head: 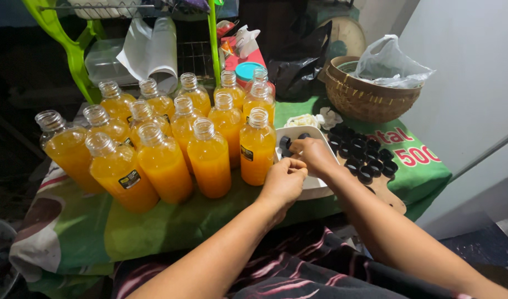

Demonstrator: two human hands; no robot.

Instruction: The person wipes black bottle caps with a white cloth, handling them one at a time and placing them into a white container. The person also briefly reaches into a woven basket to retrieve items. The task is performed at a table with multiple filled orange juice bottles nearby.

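A green printed cloth (154, 227) covers the low table in a dim, cluttered corner — a woven brown basket (370, 97) sits upper right. Left of centre stand uncapped clear plastic bottles of orange juice (209, 158). Mid-frame, the white rectangular tray (320, 188) holds small black caps (285, 142); more lie just right. Both hands — left hand (283, 182), right hand (315, 155) — curl over the tray, fingers pinched; what they grip is hidden.

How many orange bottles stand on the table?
15 bottles: four in front, five in the middle, six at the back, all beyond or left of the left hand. Some may be hidden.
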